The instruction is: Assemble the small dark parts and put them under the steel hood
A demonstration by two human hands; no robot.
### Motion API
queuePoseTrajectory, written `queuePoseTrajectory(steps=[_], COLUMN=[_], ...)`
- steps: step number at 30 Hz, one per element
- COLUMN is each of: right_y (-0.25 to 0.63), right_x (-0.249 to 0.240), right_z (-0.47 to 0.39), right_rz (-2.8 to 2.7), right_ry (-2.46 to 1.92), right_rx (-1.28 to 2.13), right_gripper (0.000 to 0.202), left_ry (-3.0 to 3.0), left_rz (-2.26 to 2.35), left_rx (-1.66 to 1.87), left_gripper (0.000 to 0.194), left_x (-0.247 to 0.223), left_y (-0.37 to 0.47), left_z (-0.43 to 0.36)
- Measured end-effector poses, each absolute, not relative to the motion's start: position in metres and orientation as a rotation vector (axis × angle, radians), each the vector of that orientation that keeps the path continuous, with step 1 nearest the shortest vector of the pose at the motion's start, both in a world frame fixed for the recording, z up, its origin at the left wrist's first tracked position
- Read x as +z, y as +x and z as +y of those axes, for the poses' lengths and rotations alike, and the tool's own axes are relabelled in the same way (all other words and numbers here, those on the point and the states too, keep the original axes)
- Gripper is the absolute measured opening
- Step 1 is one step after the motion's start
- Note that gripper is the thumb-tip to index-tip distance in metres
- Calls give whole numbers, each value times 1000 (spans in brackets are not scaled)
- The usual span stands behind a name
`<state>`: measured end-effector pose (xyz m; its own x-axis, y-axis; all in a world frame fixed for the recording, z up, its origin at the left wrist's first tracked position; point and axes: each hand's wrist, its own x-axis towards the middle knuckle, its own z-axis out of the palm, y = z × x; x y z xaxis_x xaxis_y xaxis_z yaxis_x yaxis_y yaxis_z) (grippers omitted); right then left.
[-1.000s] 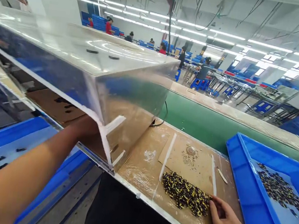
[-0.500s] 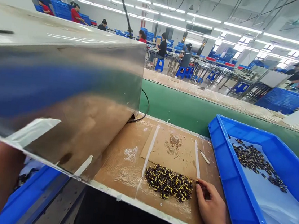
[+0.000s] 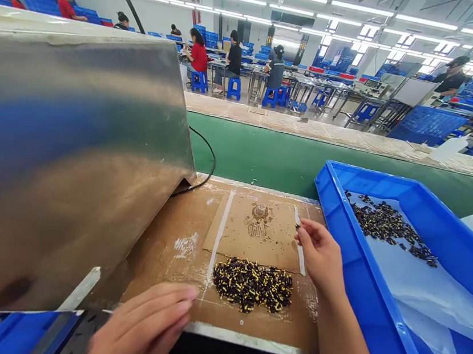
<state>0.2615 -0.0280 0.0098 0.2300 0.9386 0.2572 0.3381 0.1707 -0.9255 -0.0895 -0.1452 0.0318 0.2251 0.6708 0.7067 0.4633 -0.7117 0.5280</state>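
My right hand (image 3: 320,255) is raised over the right edge of a taped cardboard sheet (image 3: 273,245), its thumb and fingertips pinching a small dark piece (image 3: 298,226). Below that sheet lies a pile of small black-and-yellow parts (image 3: 249,285). To the left of the pile is my left hand (image 3: 147,324), palm down with its fingers pressed together. Whatever those fingers may hold is hidden. On the sheet stands a small clear cap-like piece (image 3: 260,211), with brown stains around it.
A big metal housing (image 3: 66,162) takes up the left side, a black cable (image 3: 214,165) beside it. On the right stands a blue bin (image 3: 372,280) with more dark parts on white film. Another blue bin (image 3: 14,333) is at lower left. Behind runs a green belt (image 3: 260,160); people sit farther back.
My left hand has come out from under the metal housing to beside the pile. My right hand has moved up and away from the pile's right edge. The view has shifted.
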Motion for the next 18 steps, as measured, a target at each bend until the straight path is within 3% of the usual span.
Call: queuePoseTrajectory(steps=[2, 6, 10, 18], right_y=[252, 244, 243, 231], right_x=[16, 2, -26, -44], right_z=[8, 64, 88, 87], right_rz=[-1317, -1330, -1321, -1397], right_ry=[-1279, -1186, -1166, -1199], right_rx=[795, 962, 964, 756], right_gripper=[45, 49, 54, 34], left_ry=[2328, 1647, 1233, 953], left_rz=[970, 1028, 987, 1083], left_rx=[1499, 1464, 1393, 1326], left_gripper=[44, 20, 32, 41], left_x=[27, 18, 2, -35], left_y=[-61, -5, 20, 14], left_z=[-119, -47, 6, 16])
